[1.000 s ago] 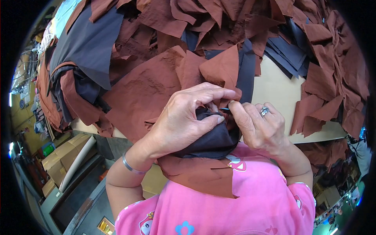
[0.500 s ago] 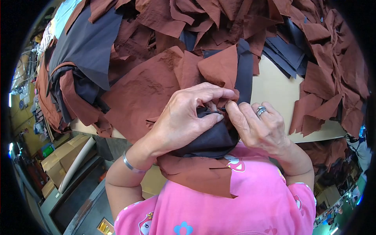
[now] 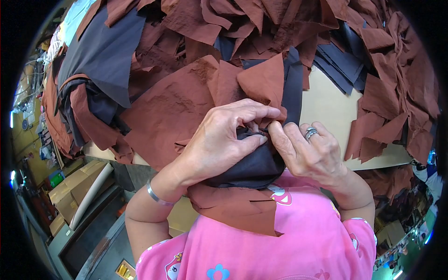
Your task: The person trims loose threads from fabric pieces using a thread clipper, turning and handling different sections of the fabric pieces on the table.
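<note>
My left hand (image 3: 228, 133) is closed in a curved grip on a dark fabric piece (image 3: 245, 165), its thumb pressing the cloth's upper edge. Across from it, my right hand (image 3: 305, 151), with a ring on one finger, pinches the same edge between thumb and curled fingers. Something small and dark lies between the fingertips, too hidden to name. Brown fabric (image 3: 238, 212) hangs below the dark cloth against the pink shirt. A folded brown flap (image 3: 263, 79) stands just beyond my fingers, beside a dark strip (image 3: 292, 86).
Heaped brown fabric pieces (image 3: 196, 23) cover the far side of the pale table (image 3: 322, 112). Dark cut pieces (image 3: 338, 67) lie stacked at right. A draped dark cloth (image 3: 102, 56) is at left. Below the table's left edge stands a cardboard box (image 3: 74, 191).
Both hands stay nearly in place on the dark fabric. The fingertips have shifted only slightly, and the brown flap beyond them has moved a little.
</note>
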The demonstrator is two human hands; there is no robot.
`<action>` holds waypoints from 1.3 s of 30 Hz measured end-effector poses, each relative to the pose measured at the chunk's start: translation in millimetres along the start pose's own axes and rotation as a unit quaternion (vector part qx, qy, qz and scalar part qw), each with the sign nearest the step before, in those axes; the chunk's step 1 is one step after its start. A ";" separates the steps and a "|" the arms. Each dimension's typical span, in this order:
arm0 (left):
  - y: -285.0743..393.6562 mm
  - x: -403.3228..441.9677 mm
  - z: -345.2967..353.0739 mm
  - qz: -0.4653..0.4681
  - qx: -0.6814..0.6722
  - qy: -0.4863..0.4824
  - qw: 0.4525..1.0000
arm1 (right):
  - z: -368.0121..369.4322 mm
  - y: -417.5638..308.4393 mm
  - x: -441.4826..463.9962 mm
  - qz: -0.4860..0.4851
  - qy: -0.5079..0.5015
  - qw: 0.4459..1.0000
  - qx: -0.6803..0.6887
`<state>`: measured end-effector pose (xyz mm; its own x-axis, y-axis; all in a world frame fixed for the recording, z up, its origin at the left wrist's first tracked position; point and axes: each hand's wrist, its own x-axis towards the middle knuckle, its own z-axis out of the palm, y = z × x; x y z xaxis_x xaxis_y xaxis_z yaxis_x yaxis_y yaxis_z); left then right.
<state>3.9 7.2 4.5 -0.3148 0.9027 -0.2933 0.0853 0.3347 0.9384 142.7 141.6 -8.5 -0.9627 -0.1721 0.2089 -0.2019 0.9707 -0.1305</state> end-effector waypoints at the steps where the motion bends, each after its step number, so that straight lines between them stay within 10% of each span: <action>1: -0.1 0.3 -0.4 -0.002 0.000 -0.003 1.000 | -2.0 -0.2 -0.3 0.006 -0.007 1.000 0.006; 5: -5.1 0.4 0.5 0.002 -0.096 0.038 0.995 | -2.9 16.5 -3.6 0.072 0.034 0.980 0.183; 10: -11.2 2.1 -0.5 -0.047 -0.197 0.026 0.979 | 7.0 49.1 27.6 0.073 0.025 0.816 0.573; 39: -13.1 -1.8 -0.2 -0.039 -0.187 0.007 0.981 | 19.6 47.1 39.8 0.178 -0.136 0.766 0.603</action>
<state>3.2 1.1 -7.2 -0.3190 0.8737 -0.3672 -0.2925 0.2778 0.9150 91.3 177.2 -25.3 -0.9645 -0.1201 -0.2353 0.2194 0.1323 -0.9666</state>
